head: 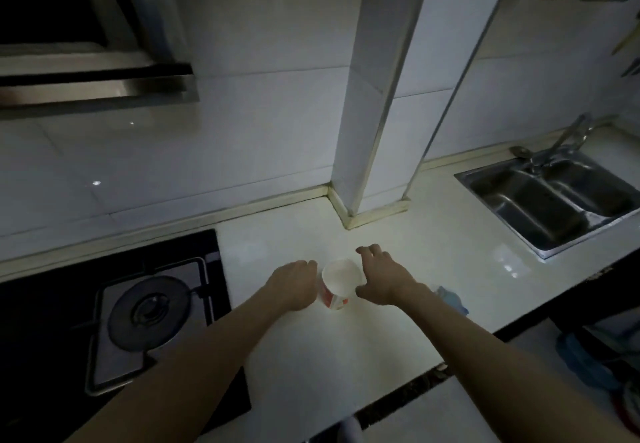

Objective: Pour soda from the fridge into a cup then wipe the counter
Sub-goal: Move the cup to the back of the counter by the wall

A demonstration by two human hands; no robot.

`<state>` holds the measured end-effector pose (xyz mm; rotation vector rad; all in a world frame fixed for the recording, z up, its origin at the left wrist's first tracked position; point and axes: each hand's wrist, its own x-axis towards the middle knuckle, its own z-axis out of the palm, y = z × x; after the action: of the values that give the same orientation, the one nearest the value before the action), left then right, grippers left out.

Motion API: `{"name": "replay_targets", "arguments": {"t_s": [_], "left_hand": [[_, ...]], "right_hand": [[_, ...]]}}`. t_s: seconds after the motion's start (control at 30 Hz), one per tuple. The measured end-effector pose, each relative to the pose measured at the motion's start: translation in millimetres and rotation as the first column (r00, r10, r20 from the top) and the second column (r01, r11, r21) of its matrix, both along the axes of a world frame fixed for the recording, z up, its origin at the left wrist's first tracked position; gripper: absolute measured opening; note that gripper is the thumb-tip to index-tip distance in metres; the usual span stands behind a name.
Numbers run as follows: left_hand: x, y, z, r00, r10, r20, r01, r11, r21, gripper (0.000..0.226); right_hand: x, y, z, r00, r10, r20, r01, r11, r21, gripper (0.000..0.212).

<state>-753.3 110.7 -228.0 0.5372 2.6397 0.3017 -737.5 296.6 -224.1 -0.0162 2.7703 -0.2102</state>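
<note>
A white paper cup (336, 285) with red print stands upright on the pale counter (381, 331), its inside looking empty. My left hand (294, 285) sits right against the cup's left side with its fingers loosely curled; I cannot tell whether it touches the cup. My right hand (381, 278) hovers at the cup's right side with its fingers spread, the thumb close to the cup wall. A blue cloth (452, 298) lies on the counter just behind my right forearm. No soda or fridge is in view.
A black gas hob (138, 314) with a round burner lies to the left, under a steel hood (97, 85). A tiled pillar (374, 130) rises behind the cup. A double steel sink (550, 200) with a tap is at the right. The counter's front edge runs diagonally lower right.
</note>
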Motion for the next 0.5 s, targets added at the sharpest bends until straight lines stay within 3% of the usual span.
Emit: {"name": "replay_targets", "arguments": {"t_s": [0.17,0.3,0.37,0.43,0.5], "left_hand": [[-8,16,-46,0.962,0.171,0.213,-0.187,0.981,0.055,0.048],[-9,31,-61,0.864,0.329,0.380,-0.411,0.898,0.155,0.043],[-13,39,-61,0.741,0.437,0.510,-0.617,0.743,0.260,0.031],[-22,47,-57,0.573,0.494,0.653,-0.803,0.498,0.327,0.023],[-36,54,-52,0.485,0.498,0.719,-0.874,0.314,0.372,0.022]], "right_hand": [[-33,-6,-56,0.980,0.156,0.126,-0.150,0.987,-0.056,0.113],[-49,-2,-83,0.964,0.267,0.016,-0.264,0.959,-0.102,0.099],[-63,5,-82,0.947,0.321,0.012,-0.315,0.937,-0.154,0.094],[-83,11,-77,0.935,0.353,0.011,-0.346,0.922,-0.175,0.096],[-108,14,-71,0.930,0.367,-0.015,-0.363,0.912,-0.189,0.099]]}}
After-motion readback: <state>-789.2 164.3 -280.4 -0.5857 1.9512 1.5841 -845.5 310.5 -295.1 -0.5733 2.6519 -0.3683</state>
